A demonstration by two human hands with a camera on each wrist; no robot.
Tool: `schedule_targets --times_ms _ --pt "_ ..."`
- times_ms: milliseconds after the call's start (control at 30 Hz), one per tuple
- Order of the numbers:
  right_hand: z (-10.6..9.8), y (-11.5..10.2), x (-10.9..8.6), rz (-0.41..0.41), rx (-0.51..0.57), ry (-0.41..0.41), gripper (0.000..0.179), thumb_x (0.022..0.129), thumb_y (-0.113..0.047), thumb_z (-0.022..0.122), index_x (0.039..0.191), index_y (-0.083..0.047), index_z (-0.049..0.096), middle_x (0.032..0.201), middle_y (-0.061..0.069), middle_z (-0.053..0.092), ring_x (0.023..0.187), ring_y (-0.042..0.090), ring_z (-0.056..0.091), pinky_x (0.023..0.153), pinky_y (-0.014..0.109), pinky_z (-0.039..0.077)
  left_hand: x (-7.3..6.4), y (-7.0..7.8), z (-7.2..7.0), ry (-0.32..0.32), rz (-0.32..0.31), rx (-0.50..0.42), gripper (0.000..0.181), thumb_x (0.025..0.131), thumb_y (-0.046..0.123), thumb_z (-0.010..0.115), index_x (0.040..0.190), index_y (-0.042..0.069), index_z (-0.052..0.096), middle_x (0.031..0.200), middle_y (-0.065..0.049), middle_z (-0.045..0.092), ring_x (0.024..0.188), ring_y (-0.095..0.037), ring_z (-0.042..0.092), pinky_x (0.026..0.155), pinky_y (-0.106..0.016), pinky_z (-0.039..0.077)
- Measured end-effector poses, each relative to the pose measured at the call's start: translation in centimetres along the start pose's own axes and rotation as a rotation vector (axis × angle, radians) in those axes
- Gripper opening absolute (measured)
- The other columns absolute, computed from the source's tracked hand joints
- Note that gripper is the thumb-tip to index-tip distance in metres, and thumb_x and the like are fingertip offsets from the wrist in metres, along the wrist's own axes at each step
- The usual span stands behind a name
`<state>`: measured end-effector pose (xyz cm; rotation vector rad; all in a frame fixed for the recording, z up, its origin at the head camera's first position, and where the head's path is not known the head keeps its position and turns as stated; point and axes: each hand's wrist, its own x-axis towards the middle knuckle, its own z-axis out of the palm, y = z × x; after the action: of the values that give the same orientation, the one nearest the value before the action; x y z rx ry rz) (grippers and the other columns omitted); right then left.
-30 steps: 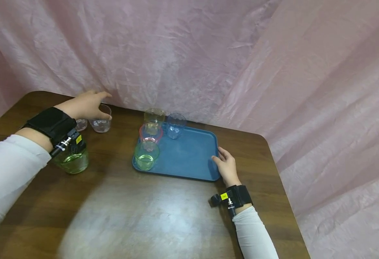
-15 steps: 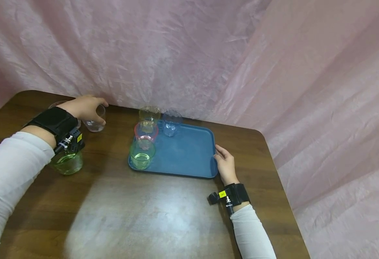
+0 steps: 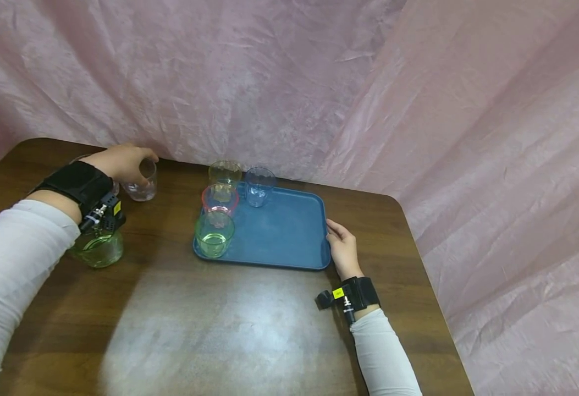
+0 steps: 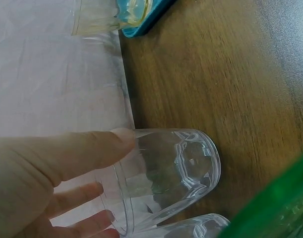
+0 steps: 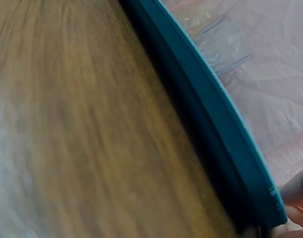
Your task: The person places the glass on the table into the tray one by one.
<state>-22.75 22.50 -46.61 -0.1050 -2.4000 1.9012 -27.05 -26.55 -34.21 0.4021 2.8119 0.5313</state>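
At the table's back left, my left hand (image 3: 123, 160) holds a clear cup (image 3: 142, 191) near its rim, thumb on one side and fingers on the other. In the left wrist view the thumb presses the wall of this clear cup (image 4: 166, 173). A second clear cup (image 4: 206, 229) stands beside it, mostly hidden by the hand in the head view. My right hand (image 3: 345, 250) grips the right edge of a blue tray (image 3: 284, 236). On the tray's left part stand a green cup (image 3: 214, 245), a pink cup (image 3: 220, 208), a yellow cup (image 3: 225, 175) and a blue cup (image 3: 258, 192).
A larger green container (image 3: 102, 253) with liquid stands under my left wrist, partly covered by it. Behind the wooden table (image 3: 210, 330) hangs a pink curtain (image 3: 249, 82), close to the back edge.
My left hand has come down from above the clear cup, and its spread fingers have closed about it. The right hand stays at the tray's edge. The head view has shifted slightly.
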Motion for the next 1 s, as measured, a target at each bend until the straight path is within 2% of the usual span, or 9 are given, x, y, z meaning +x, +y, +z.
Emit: schedule_targets --times_ms 67,167,300,567,1000 --pt "-0.01 0.07 0.04 0.001 0.003 -0.002 0.039 0.096 0.002 0.044 0.134 0.001 0.051 0.141 0.019 0.049 0.129 0.024 0.047 0.110 0.042 0.036 0.07 -0.01 0.03 0.003 0.005 0.007 0.059 0.081 0.008 0.071 0.130 -0.010 0.045 0.126 -0.041 0.040 0.101 -0.049 0.047 0.053 -0.044 0.056" --pt "-0.03 0.19 0.08 0.004 -0.003 0.001 0.039 0.095 0.002 0.044 0.134 0.001 0.051 0.140 0.019 0.050 0.128 0.023 0.047 0.109 0.042 0.037 0.19 -0.10 0.07 0.022 0.030 0.041 0.058 0.078 0.008 0.073 0.127 -0.011 0.048 0.123 -0.040 0.045 0.105 -0.049 0.046 0.069 -0.052 0.055" --pt "0.05 0.39 0.14 0.005 -0.015 0.015 0.039 0.094 0.002 0.045 0.132 0.001 0.053 0.138 0.018 0.052 0.127 0.023 0.049 0.108 0.042 0.039 0.24 -0.22 0.03 0.054 0.068 0.097 0.057 0.074 0.011 0.076 0.122 -0.011 0.053 0.119 -0.038 0.052 0.108 -0.050 0.047 0.087 -0.062 0.043" --pt "0.27 0.72 0.48 -0.012 -0.022 0.006 0.039 0.094 0.002 0.044 0.131 0.001 0.053 0.138 0.018 0.052 0.126 0.023 0.049 0.107 0.043 0.040 -0.09 -0.17 -0.07 0.071 0.075 0.119 0.056 0.072 0.016 0.079 0.118 -0.008 0.057 0.115 -0.036 0.054 0.104 -0.048 0.049 0.084 -0.062 0.044" --pt "0.23 0.68 0.64 0.016 -0.017 0.021 0.038 0.093 0.001 0.047 0.131 -0.001 0.055 0.136 0.016 0.054 0.124 0.020 0.052 0.106 0.040 0.042 -0.05 0.27 -0.41 0.101 0.114 0.121 0.055 0.071 0.015 0.079 0.116 -0.009 0.058 0.112 -0.033 0.059 0.104 -0.048 0.050 0.087 -0.062 0.043"
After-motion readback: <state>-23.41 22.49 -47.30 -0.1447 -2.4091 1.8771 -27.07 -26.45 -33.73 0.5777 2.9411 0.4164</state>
